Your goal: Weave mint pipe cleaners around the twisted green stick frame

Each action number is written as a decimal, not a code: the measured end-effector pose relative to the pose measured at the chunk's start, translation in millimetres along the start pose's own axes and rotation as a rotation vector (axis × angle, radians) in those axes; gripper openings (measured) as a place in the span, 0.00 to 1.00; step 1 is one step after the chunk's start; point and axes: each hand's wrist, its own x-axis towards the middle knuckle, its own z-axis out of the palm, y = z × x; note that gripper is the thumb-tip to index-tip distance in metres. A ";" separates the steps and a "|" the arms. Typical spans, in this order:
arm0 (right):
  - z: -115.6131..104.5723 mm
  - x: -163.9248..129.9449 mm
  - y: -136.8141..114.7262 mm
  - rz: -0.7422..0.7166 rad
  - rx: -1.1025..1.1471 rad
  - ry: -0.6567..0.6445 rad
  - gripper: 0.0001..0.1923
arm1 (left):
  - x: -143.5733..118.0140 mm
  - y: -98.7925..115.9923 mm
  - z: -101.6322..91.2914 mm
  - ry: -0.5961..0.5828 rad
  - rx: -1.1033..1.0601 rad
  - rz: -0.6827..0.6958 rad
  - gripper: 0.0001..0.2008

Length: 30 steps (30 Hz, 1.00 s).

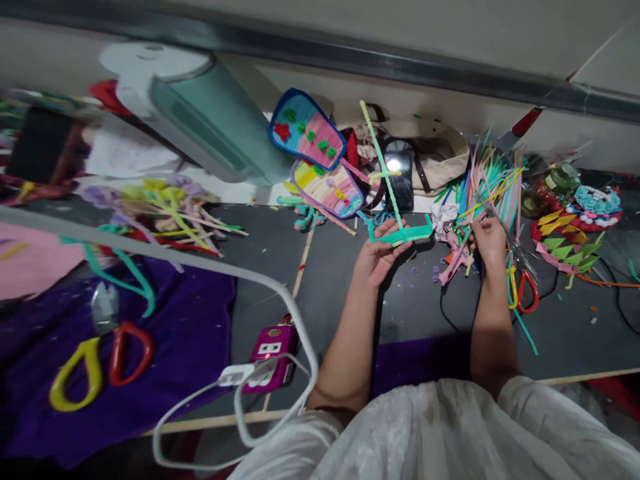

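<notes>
My left hand [376, 261] is closed around a green pipe-cleaner piece [414, 233], a flat base with short upturned ends. A pale green stem [383, 157] with a small yellow crossbar rises from it. My right hand [492, 245] has its fingers pinched together at the bundle of coloured pipe cleaners [493, 177]; what lies between the fingertips is too small to tell. Thin silver wires [520, 253] stick out beside that hand. A pink glue gun [456, 265] lies just left of it. Scissors with yellow and red handles [527, 293] lie to its right.
Two fan-shaped pipe-cleaner pieces [313, 130] lean near a beige bag [443, 143] and a phone [399, 179]. Large pliers-like cutters [131, 350] rest on purple cloth [190, 320]. A white cable [280, 293] loops by a pink power strip [270, 360]. A glass jar [555, 187] stands right.
</notes>
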 end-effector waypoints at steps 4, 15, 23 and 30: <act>-2.3 -5.9 -2.0 0.014 0.135 -0.214 0.22 | -0.1 0.0 -0.1 0.006 -0.015 0.004 0.29; -3.9 5.2 3.4 -0.086 -0.152 -0.014 0.14 | 0.3 0.2 -1.1 0.011 -0.010 0.009 0.29; -17.4 2.7 1.7 -0.118 -0.271 0.039 0.10 | 0.7 0.8 -0.4 0.015 0.003 -0.002 0.29; -12.8 5.7 7.6 -0.117 -0.285 -0.017 0.07 | 1.3 0.3 -2.1 0.018 -0.005 0.000 0.27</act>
